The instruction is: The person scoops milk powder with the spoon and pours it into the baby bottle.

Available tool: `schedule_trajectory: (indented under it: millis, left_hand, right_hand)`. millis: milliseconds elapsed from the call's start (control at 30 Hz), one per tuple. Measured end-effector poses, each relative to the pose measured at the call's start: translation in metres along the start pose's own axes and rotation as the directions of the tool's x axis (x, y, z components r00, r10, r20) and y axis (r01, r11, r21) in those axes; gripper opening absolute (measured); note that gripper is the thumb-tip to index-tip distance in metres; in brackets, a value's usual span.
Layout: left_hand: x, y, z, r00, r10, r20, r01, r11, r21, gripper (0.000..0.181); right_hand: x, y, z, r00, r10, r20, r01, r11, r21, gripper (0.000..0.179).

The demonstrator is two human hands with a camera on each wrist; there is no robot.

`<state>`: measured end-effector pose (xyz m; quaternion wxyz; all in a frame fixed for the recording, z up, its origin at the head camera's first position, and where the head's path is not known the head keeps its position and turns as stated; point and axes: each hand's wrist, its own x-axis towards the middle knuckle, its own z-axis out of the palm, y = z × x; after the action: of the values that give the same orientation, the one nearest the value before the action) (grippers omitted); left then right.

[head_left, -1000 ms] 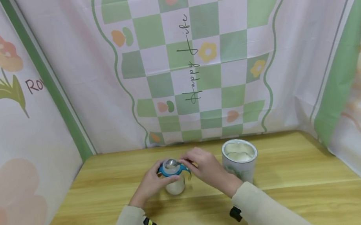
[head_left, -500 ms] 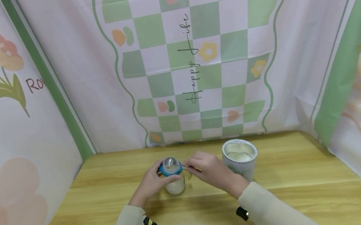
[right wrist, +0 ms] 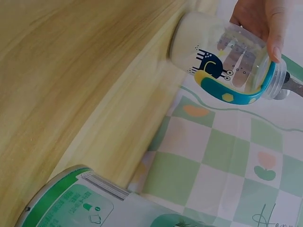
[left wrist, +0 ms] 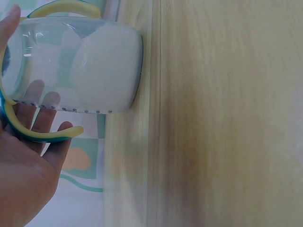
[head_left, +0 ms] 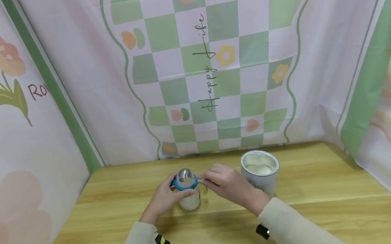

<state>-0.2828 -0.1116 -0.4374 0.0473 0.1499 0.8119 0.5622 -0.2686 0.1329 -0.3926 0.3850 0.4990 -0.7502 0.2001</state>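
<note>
Bottle (head_left: 190,202), clear with blue-and-yellow handles (right wrist: 234,95), upright on wood-grained table (head_left: 211,240); left hand (head_left: 167,196) grips it round the collar (head_left: 189,188), right hand (head_left: 229,185) pinches silver metal spoon (head_left: 185,174) over its top. White cylindrical can (head_left: 264,183), right of bottle. Dark animal print (right wrist: 213,65) on bottle resolved only in right-wrist view.

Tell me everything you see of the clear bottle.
The clear, plastic-looking bottle stands upright on the yellowish wooden table. It has a blue collar, two curved handles in blue and yellow, a dark cartoon print and small markings. Whitish contents fill its lower part. The left hand grips it near the collar; a shiny metal spoon is over its open mouth, contact unclear.
</note>
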Motion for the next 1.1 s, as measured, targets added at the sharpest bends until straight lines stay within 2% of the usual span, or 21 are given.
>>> schedule_trajectory:
  millis: [167,333,633,767,933,1100]
  left_hand:
    - [0.0007,-0.0001,0.0,1.0,-0.002,-0.007,0.002,1.0,-0.004,0.081]
    - [0.0006,0.0,-0.0001,1.0,-0.004,0.003,0.004,1.0,0.002,0.081]
    - [0.0011,-0.0003,0.0005,1.0,-0.028,-0.013,0.028,0.999,0.015,0.085]
    - [0.0013,-0.0007,0.0003,0.999,-0.036,-0.017,0.037,0.999,0.025,0.087]
    - [0.0009,-0.0002,0.0,0.999,-0.042,-0.021,0.042,0.998,0.036,0.087]
    - [0.0005,0.0003,-0.0001,0.999,-0.043,-0.022,0.044,0.998,0.044,0.087]
  right_hand:
    - [0.0009,0.0001,0.0002,1.0,0.024,-0.006,-0.024,1.0,0.013,0.015]
    - [0.001,0.0004,0.0009,0.995,0.097,-0.018,-0.096,0.994,0.05,0.018]
    - [0.004,-0.001,-0.0022,0.962,0.271,-0.042,-0.261,0.952,0.163,0.007]
    - [0.0058,-0.0012,-0.0033,0.931,0.358,-0.065,-0.338,0.916,0.215,0.005]
    - [0.0067,-0.001,-0.0033,0.878,0.474,-0.068,-0.442,0.856,0.268,0.001]
    - [0.007,-0.0018,-0.0048,0.825,0.563,-0.045,-0.521,0.789,0.325,0.007]
